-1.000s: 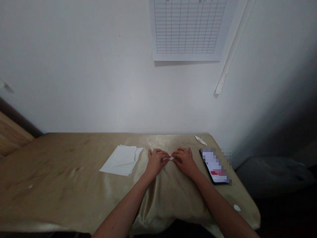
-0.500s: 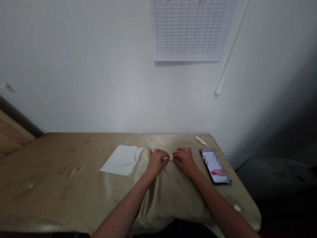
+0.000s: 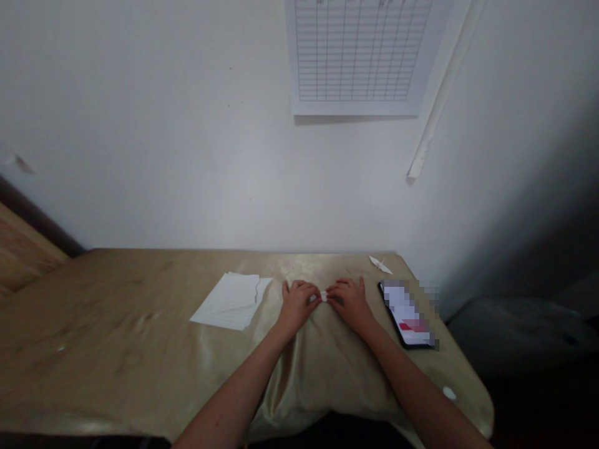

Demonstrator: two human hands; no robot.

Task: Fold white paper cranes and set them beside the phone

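Between my fingertips is a small folded piece of white paper [image 3: 324,297], held just over the table. My left hand [image 3: 298,302] pinches its left end between thumb and fingers. At its right end, my right hand [image 3: 349,301] pinches in the same way. Most of the paper is covered by the fingers, so its shape is hard to make out. A stack of white paper sheets [image 3: 229,302], the top one with a torn right edge, lies left of my left hand.
A phone with a lit, blurred screen [image 3: 407,318] lies right of my right hand. Behind it sits a folded white paper figure [image 3: 380,265]. A white scrap [image 3: 449,393] is near the right edge of the cloth-covered table [image 3: 116,349]. A printed grid sheet [image 3: 355,56] hangs on the wall.
Both hands keep their pinch on the paper and have hardly moved. The whole view has shifted very slightly.
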